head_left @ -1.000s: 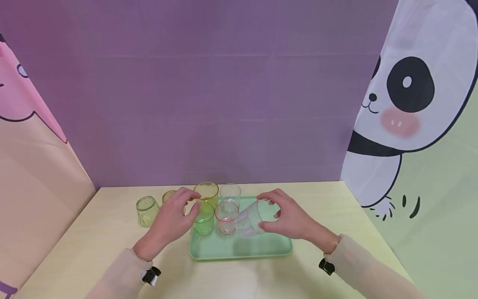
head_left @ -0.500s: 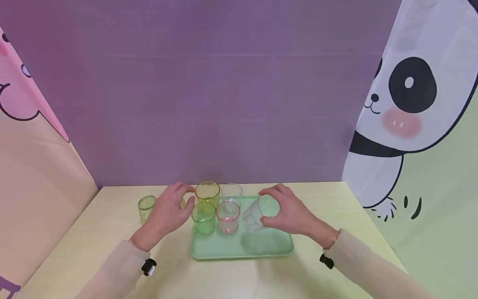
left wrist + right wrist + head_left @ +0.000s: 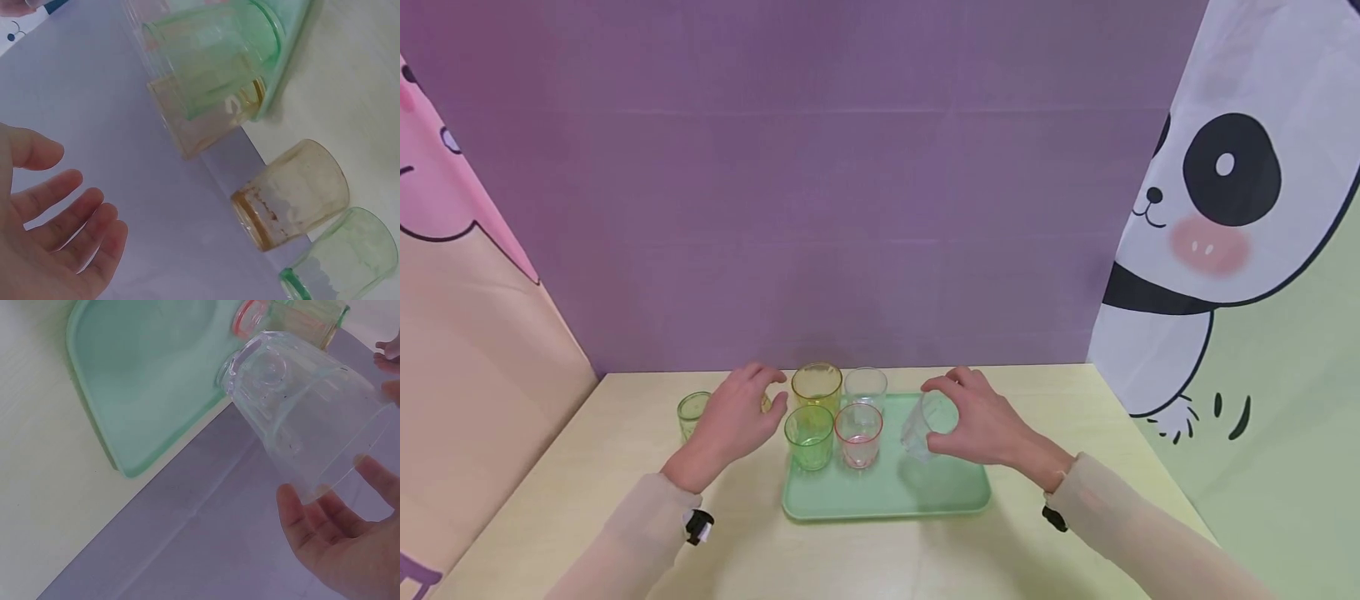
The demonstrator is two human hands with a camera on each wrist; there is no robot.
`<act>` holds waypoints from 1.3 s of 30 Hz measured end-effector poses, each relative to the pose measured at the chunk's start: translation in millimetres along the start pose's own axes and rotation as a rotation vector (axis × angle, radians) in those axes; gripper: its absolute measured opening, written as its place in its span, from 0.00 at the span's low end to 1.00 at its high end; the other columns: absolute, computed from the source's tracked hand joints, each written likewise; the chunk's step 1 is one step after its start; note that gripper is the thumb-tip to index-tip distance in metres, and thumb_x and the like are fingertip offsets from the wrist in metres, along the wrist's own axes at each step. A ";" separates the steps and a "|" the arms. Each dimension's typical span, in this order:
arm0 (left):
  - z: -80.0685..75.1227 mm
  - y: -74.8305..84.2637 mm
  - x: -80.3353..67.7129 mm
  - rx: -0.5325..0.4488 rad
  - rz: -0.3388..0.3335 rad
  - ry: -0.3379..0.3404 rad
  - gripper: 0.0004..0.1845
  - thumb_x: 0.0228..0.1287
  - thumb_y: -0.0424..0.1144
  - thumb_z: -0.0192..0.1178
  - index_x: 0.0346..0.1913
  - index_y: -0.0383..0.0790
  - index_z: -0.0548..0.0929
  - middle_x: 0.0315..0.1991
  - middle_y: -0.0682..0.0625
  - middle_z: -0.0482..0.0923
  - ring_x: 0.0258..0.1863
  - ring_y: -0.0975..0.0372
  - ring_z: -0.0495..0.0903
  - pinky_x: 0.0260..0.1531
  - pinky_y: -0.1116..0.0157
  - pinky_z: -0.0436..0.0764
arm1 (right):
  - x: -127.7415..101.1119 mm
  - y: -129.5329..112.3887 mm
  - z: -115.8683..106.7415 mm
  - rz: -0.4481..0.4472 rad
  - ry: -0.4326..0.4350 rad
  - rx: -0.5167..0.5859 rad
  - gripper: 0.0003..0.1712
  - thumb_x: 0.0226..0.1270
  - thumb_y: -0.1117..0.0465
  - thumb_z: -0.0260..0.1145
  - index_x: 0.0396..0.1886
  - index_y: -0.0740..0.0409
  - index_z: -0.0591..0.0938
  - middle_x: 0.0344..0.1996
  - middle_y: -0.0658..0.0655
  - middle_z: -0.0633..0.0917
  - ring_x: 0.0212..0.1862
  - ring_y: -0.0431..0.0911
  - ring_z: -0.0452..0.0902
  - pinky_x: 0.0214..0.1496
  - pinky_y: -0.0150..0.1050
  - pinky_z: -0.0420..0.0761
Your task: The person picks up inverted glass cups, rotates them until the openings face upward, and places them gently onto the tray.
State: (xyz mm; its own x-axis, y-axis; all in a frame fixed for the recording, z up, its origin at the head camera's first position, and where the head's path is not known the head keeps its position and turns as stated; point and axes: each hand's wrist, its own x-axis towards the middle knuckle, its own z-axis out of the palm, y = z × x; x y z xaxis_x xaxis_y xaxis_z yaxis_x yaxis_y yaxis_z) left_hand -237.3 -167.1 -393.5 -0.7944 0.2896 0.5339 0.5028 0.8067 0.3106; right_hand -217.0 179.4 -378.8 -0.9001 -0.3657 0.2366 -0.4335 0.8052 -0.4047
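My right hand [image 3: 988,429] grips a clear drinking glass [image 3: 312,412] by its rim, fingers on one side and thumb on the other. The glass is tilted, over the right part of a mint green tray [image 3: 887,498]. On the tray's left part stand a green glass [image 3: 808,450] and a red-rimmed clear glass [image 3: 859,446], with a larger yellow glass [image 3: 817,387] and another clear glass [image 3: 867,385] behind them. My left hand [image 3: 730,421] hovers left of the green glass, fingers loosely bent and holding nothing.
Left of the tray, an amber glass [image 3: 294,194] and a pale green glass [image 3: 350,256] stand upside down on the pale wooden table [image 3: 572,483], partly behind my left hand in the head view. A purple backdrop [image 3: 850,208] rises at the table's back edge.
The right hand has moved slightly right and back with the clear glass, away from the red-rimmed one. My left hand has drawn left and back, away from the green glass.
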 end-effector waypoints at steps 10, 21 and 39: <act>5.7 -19.3 4.2 0.040 -0.001 -0.001 0.12 0.64 0.32 0.60 0.47 0.28 0.84 0.46 0.36 0.81 0.44 0.40 0.79 0.44 0.45 0.78 | 4.2 0.7 0.2 0.008 -0.013 -0.015 0.32 0.48 0.52 0.66 0.59 0.43 0.81 0.53 0.53 0.76 0.54 0.47 0.69 0.42 0.45 0.76; 15.5 -42.8 4.1 0.108 -0.030 -0.039 0.15 0.66 0.33 0.58 0.51 0.27 0.82 0.50 0.33 0.79 0.48 0.39 0.77 0.45 0.43 0.78 | 6.0 1.0 -0.5 0.001 -0.005 -0.029 0.32 0.48 0.52 0.66 0.59 0.44 0.81 0.53 0.53 0.76 0.54 0.47 0.68 0.44 0.46 0.76; 39.9 -78.6 -4.2 0.185 -0.104 -0.161 0.21 0.67 0.37 0.57 0.58 0.26 0.78 0.51 0.31 0.74 0.51 0.34 0.74 0.46 0.38 0.77 | 11.2 0.6 7.8 0.021 -0.023 -0.014 0.33 0.48 0.51 0.66 0.59 0.44 0.81 0.51 0.53 0.76 0.53 0.46 0.68 0.42 0.45 0.76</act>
State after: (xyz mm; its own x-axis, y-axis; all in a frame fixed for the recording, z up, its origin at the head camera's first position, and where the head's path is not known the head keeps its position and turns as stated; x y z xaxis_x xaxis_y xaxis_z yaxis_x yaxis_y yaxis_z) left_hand -287.0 -211.2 -451.5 -0.8900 0.2663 0.3702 0.3563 0.9127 0.2002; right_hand -227.6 172.1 -383.4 -0.9099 -0.3591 0.2076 -0.4138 0.8193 -0.3969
